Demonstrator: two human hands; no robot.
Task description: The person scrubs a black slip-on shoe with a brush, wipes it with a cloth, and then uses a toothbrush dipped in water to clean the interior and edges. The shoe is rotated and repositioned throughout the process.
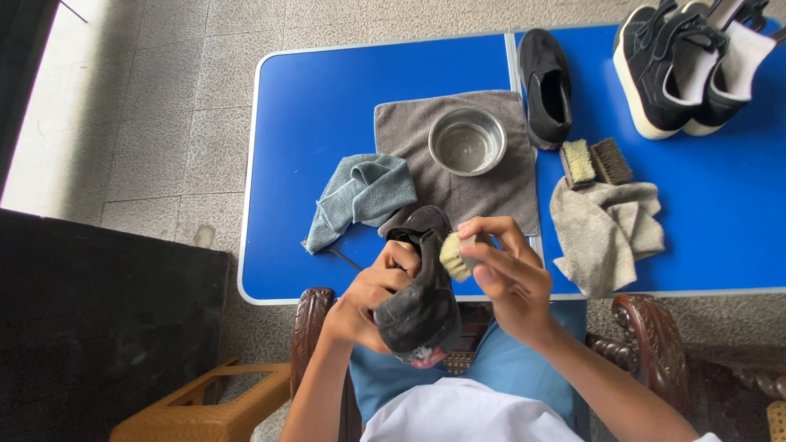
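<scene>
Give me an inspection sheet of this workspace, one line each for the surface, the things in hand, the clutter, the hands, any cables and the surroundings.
Surface: blue folding table, white-edged, seam down the middle.
Things in hand: dark shoe held over the lap; pale-bristled brush against its side.
Clutter: grey towel under a metal bowl; blue-grey cloth; beige cloth; two spare brushes; single black shoe; pair of black shoes with white soles.
Hands: left hand grips the shoe; right hand holds the brush.
Cables: nothing seen.
Surroundings: tiled floor, carved wooden chair arms, wicker stool.
</scene>
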